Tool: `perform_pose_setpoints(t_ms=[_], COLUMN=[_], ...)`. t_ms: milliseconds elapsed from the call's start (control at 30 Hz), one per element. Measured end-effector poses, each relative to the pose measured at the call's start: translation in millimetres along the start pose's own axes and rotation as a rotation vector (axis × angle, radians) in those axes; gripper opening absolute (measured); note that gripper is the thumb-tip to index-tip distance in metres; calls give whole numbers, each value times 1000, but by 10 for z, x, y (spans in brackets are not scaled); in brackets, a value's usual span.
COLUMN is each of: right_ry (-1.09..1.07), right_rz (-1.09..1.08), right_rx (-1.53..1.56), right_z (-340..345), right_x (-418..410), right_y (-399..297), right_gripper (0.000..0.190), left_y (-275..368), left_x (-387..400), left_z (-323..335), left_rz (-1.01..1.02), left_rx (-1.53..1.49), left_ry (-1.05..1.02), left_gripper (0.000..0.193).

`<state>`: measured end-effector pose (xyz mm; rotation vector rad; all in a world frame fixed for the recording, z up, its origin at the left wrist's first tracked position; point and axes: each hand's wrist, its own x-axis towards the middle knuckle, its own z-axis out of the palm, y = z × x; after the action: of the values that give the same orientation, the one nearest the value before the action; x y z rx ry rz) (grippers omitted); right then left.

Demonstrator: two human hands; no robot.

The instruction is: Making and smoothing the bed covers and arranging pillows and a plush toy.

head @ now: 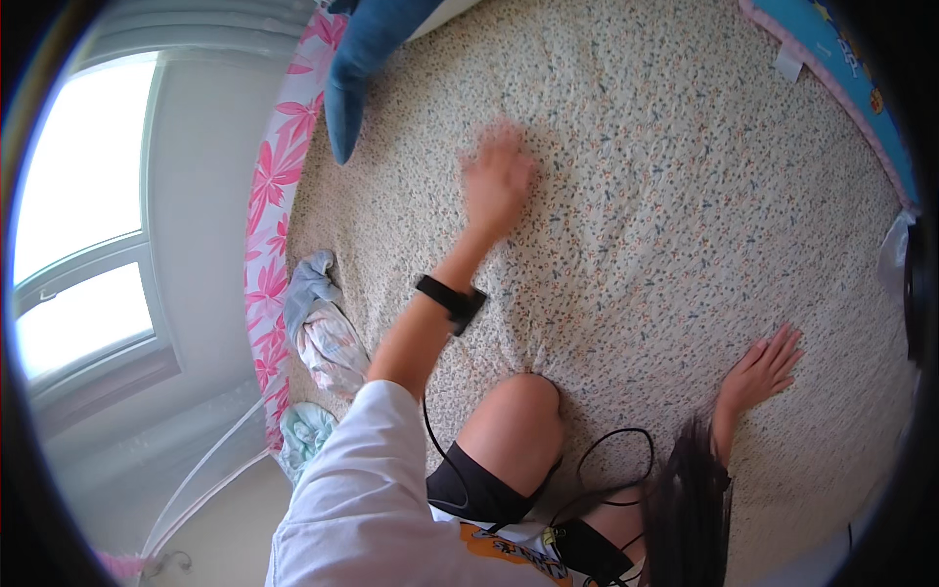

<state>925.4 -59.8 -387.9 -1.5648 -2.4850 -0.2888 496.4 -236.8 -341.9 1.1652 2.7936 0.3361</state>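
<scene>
A quilted bed cover with a small floral print (623, 242) lies spread before me, with soft wrinkles near my knee. My left hand (502, 176), blurred, is over the upper middle part of the cover with its fingers apart and nothing held; whether it touches the cloth is unclear. A black band is on that wrist. Toward the right, my right hand (763, 370) rests palm down on the cover, fingers spread. Dark hair hides part of the right arm.
A blue plush toy (348, 95) lies at the upper left. Crumpled cloths (326, 341) and a pale green cloth (304, 436) sit by the pink-flowered border (275, 172). A black cable (649, 447) loops near my legs. A blue padded panel (851, 66) edges the upper right.
</scene>
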Motion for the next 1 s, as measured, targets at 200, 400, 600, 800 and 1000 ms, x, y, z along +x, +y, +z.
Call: perform_pose_setpoints(t_ms=[200,400,600,800,1000], right_ry=[16,-36,-54,-25,-28], right_rz=[1,37,64,46,18], right_rx=[27,24,54,22,-21], right_z=[48,33,37,101,111], right_x=[4,-5,-10,-20,-37], right_y=[-116,-36,-138,-23,19], right_gripper=[49,49,50,51,51], left_y=[-1715,434,1821,1118,-875], left_x=[43,-94,-792,-162,62], left_z=[-267,181,635,271,-168], left_rz=[-435,291,765,518,124], left_rx=[149,12,-280,-153,232], left_ry=[27,-133,-263,-221,-68], left_gripper=[59,63,72,61,54])
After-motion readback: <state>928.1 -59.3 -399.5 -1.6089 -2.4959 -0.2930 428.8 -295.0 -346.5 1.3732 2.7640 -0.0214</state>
